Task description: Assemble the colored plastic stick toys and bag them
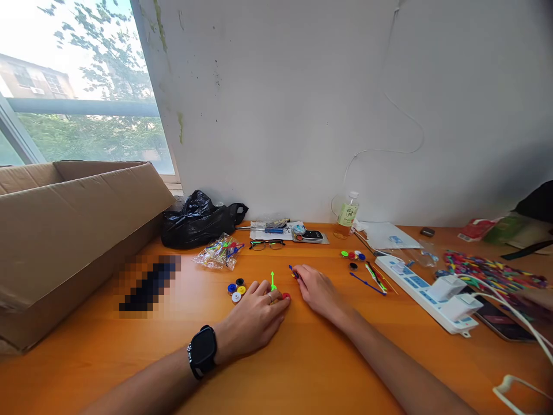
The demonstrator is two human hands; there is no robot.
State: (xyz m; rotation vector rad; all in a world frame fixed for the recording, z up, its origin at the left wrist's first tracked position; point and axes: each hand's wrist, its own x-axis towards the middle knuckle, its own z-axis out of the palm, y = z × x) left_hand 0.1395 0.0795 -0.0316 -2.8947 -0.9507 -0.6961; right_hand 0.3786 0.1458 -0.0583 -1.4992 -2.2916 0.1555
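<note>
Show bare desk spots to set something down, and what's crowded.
Bare: desk near edge between the forearms; between the right hand's forearm and the power strip; from the left hand toward the cardboard box. Crowded: wall row from black bag to bottle, and right of the power strip.

Left hand (pixel 254 317) beside red disc (pixel 286 296)

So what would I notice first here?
Two hands meet on the orange table: the left hand, wearing a black watch, rests by a red disc and an upright green stick; the right hand touches a blue stick. A cardboard box fills the left, and a white power strip lies on the right.
</note>
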